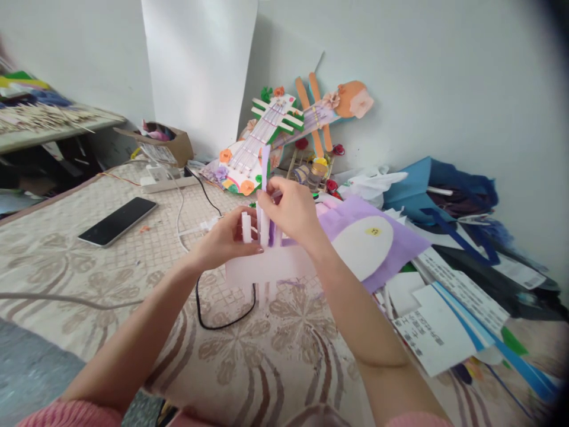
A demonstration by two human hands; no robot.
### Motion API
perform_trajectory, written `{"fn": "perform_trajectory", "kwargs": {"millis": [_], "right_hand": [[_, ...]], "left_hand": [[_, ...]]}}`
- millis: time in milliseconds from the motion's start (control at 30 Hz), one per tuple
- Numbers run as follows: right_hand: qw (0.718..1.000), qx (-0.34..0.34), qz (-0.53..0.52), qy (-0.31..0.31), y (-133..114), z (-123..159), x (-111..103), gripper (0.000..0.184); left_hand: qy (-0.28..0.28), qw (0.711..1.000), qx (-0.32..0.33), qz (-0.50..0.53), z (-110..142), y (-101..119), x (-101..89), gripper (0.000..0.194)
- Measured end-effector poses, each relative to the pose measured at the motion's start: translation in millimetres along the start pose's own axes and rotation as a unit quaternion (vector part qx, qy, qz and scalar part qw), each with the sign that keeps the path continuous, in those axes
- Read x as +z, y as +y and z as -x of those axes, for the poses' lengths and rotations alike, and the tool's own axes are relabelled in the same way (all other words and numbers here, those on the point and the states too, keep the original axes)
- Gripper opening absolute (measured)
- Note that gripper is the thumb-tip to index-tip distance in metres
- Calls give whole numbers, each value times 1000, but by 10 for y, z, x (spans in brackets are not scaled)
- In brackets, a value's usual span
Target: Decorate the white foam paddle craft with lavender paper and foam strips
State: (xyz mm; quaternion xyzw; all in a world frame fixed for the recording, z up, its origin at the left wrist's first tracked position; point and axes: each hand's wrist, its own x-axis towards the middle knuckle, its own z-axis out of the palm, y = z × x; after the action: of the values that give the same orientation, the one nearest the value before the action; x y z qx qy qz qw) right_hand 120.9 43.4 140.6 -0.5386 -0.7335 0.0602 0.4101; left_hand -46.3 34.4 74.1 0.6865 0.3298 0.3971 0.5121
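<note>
Head view, only 1: the white slatted piece (pixel 258 268) is mid-frame above the worktop (pixel 48 261), in front of the wearer. Left hand (pixel 224 240) curls round its uprights, thumb along their foot, clamped on it as far as shows; far fingers partly hidden. Right hand (pixel 291 204) pinches thumb to fingers on a tall purple strip (pixel 265 169) standing among the uprights. Risks, my judgement: strip looks thin, so a hard pinch or downward push could crease it; slim uprights could bend or come loose if left hand squeezes; the piece could twist if the 2 hands pull unevenly. Black cable (pixel 217 328) loops just beside it, could snag the lower ends.
</note>
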Motion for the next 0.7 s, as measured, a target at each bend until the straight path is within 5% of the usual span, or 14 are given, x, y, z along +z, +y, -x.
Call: {"fn": "perform_trajectory", "kwargs": {"millis": [333,700], "right_hand": [[994,10,-111,0,134,61,-84,23],[975,39,-220,17,377,162,-16,24]], "left_hand": [[-20,996,-5,82,-15,-19,3,54],[-15,998,-11,55,-19,-43,-11,55]]}}
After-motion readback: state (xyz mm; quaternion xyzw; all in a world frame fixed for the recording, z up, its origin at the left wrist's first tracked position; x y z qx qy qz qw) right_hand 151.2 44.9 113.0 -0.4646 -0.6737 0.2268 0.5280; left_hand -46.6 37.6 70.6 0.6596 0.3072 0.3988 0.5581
